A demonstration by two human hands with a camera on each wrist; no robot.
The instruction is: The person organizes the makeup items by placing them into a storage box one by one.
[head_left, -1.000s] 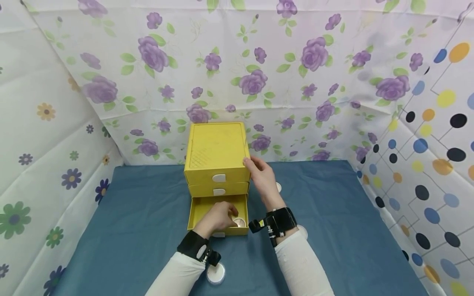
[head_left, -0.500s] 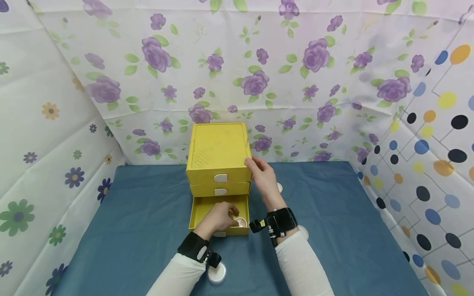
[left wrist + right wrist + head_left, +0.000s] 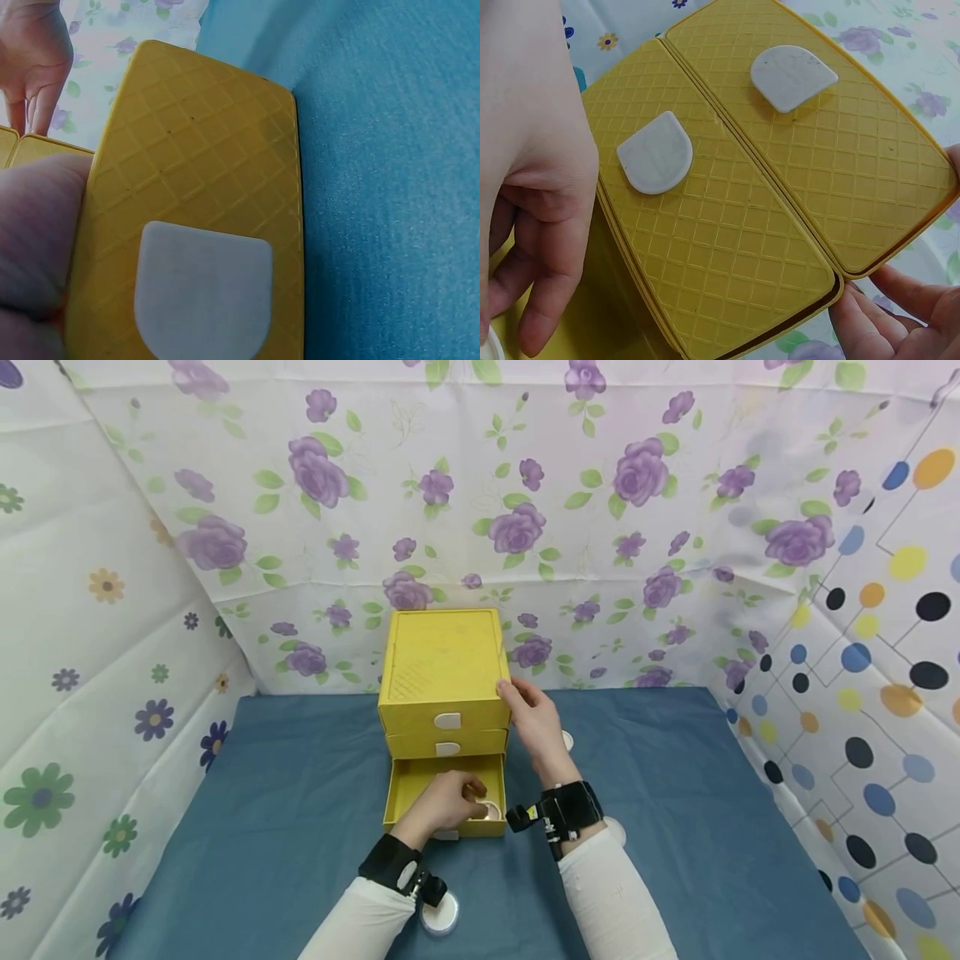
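Note:
A yellow drawer cabinet (image 3: 444, 656) stands at the back of the table, its bottom drawer (image 3: 408, 785) pulled out. My left hand (image 3: 442, 802) reaches over the drawer front with bent fingers. Its thumb is at a small round white disc-like piece (image 3: 492, 811) inside, partly covered; whether the fingers pinch it I cannot tell. My right hand (image 3: 536, 727) holds the cabinet's front right corner, thumb at the top edge and fingers along the side. The right wrist view shows these fingers (image 3: 885, 319) against the cabinet's side. White tabs mark the drawer fronts, such as this handle (image 3: 204, 292).
A round white-topped container (image 3: 440, 913) lies near my left wrist. Another round white piece (image 3: 567, 741) sits behind my right hand, and one more (image 3: 615, 832) is partly hidden by my right forearm. Blue cloth (image 3: 300, 777) covers the table, with patterned curtains on three sides.
My left hand has shifted slightly right inside the drawer, and its thumb covers more of the round white piece. My right hand keeps its place on the cabinet corner.

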